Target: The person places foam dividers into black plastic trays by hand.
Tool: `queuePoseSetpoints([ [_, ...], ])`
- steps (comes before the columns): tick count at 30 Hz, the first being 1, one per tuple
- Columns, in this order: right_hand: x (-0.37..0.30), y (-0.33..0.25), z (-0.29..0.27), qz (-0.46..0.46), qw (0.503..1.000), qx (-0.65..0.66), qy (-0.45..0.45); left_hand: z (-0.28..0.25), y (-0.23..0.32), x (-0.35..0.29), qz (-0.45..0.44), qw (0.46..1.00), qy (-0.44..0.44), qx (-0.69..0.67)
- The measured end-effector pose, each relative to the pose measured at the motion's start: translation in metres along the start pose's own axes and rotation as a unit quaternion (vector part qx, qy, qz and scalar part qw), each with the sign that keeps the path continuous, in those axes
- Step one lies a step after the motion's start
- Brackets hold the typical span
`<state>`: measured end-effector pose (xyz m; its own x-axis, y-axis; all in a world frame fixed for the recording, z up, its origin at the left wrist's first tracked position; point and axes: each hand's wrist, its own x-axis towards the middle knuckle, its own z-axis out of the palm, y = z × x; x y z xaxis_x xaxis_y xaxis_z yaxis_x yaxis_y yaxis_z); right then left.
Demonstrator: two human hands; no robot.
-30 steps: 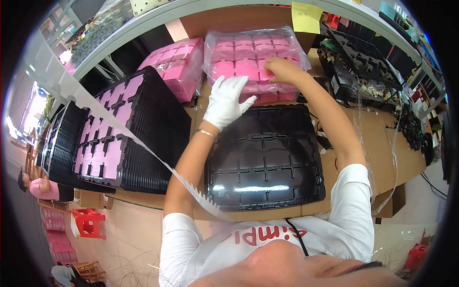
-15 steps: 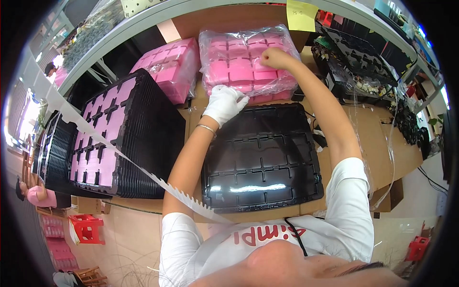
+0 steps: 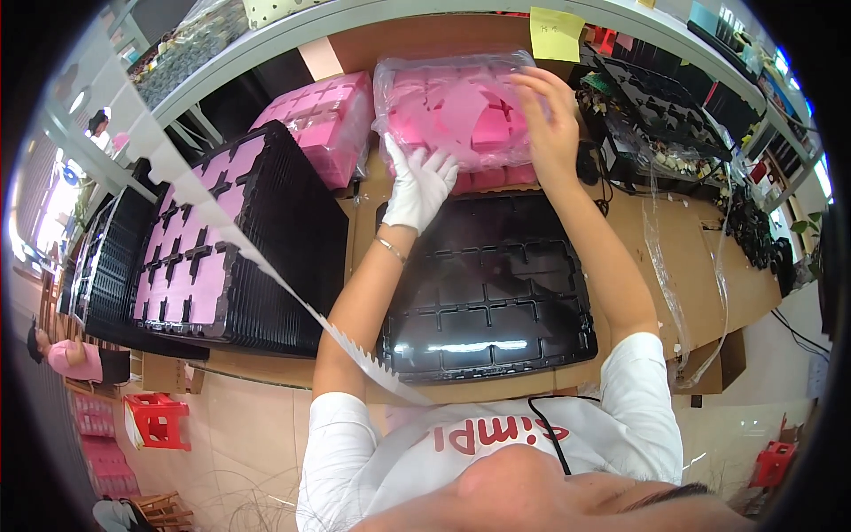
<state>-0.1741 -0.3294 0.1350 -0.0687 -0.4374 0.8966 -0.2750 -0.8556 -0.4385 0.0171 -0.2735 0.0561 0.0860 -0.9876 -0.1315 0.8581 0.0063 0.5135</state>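
A pack of pink pieces (image 3: 425, 97) in clear plastic wrap lies at the back middle. Through its wrap, a rounded pink outline shows in the middle. My left hand (image 3: 418, 186), in a white glove, rests at the pack's near left corner with its fingers spread. My right hand (image 3: 551, 120), bare, is at the pack's right edge, its fingers apart and slightly bent. I see nothing held in either hand. Between my forearms lies a glossy black plastic tray (image 3: 487, 301) with moulded grooves, just on the near side of the pack.
A tall stack of black trays (image 3: 275, 239) with pink pieces on top stands at left. Another wrapped pink pack (image 3: 332, 124) sits behind it. At right are black trays (image 3: 665, 106) holding small parts. Cardboard (image 3: 638, 239) covers the table; a shelf edge (image 3: 381, 18) crosses above.
My right hand has opened from a closed grip and moved right to the pack's edge. My left hand's fingers have spread. The wrap over the pack has shifted.
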Motion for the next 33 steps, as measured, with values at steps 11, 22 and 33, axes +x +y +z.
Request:
queuePoseSetpoints([
  [11, -0.090, 0.052, -0.078, 0.554, 0.550, 0.601, -0.173, -0.010, 0.020, -0.083, -0.015, 0.990, 0.041, 0.131],
  [22, -0.190, -0.062, -0.175, 0.450, 0.863, 0.058, -0.222, -0.079, -0.002, -0.230, 0.062, 0.752, 0.158, 0.637],
  [33, -0.208, -0.070, -0.183, 0.353, 0.903, -0.134, -0.205, -0.059, -0.025, -0.271, 0.084, 0.557, 0.207, 0.800],
])
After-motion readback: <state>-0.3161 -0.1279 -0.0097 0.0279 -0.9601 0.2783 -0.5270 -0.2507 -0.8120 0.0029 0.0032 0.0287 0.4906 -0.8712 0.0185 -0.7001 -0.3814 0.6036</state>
